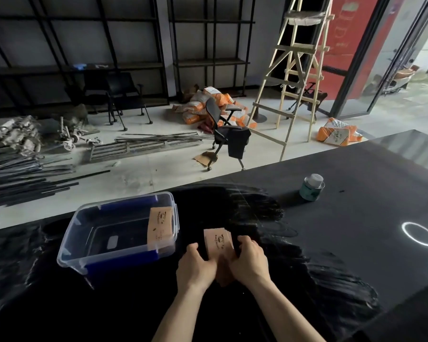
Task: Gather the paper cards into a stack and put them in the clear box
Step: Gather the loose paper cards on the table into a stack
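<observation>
A stack of pale pink paper cards (216,241) with dark print lies on the black table, just right of the clear box. My left hand (195,266) grips the stack's left side and my right hand (248,261) grips its right side, squeezing the cards together. The near end of the stack is hidden between my hands. The clear box (84,253) with blue clips sits to the left, open on top. Another bunch of pink cards (161,224) leans against its right inner wall.
A small green tin with a white cap (311,187) stands on the table at the far right. A bright ring reflection (419,234) shows on the tabletop. Beyond the table's far edge lie a chair, a ladder, bags and metal bars on the floor.
</observation>
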Motion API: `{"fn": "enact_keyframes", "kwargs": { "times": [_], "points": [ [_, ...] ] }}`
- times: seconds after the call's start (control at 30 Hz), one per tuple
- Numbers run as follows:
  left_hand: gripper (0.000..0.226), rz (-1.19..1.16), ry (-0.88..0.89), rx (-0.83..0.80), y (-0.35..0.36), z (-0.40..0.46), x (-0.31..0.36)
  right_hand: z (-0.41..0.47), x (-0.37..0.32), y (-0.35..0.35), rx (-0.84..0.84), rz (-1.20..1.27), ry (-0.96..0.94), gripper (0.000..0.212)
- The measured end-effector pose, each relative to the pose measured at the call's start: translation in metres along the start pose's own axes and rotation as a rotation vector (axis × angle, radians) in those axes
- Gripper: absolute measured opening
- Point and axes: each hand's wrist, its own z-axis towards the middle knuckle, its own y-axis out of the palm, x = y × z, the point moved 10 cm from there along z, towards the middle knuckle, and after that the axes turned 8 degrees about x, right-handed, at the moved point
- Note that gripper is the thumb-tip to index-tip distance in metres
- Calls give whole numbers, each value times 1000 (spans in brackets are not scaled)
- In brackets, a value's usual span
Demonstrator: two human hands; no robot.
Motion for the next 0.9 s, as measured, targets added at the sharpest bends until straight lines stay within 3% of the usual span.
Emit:
{"fn": "enact_keyframes", "kwargs": {
  "times": [0.13, 0.27, 0.33, 0.43, 0.53, 0.7, 0.9],
  "points": [
    [78, -50, -7, -79, 13, -6, 1, -2, 6, 9, -111, 117, 102, 50],
    [67, -180, 13, -84, 11, -15, -5, -13, 11, 9, -123, 384, 99, 21],
    [56, -281, 31, -94, 4, -21, -11, -23, 8, 10, -170, 587, 84, 31],
    [61, -348, 152, -44, -23, -32, -18, -41, -4, 11, -216, 793, 12, 48],
    [59, -390, 313, 33, -62, -42, -26, -64, -37, 17, -259, 816, -155, 44],
    [53, -416, 356, 127, -124, -48, -61, -108, -95, 47, -309, 745, -355, 48],
    [50, -424, 332, 152, -144, -47, -104, -135, -116, 81, -409, 775, -341, 47]
  ]
}}
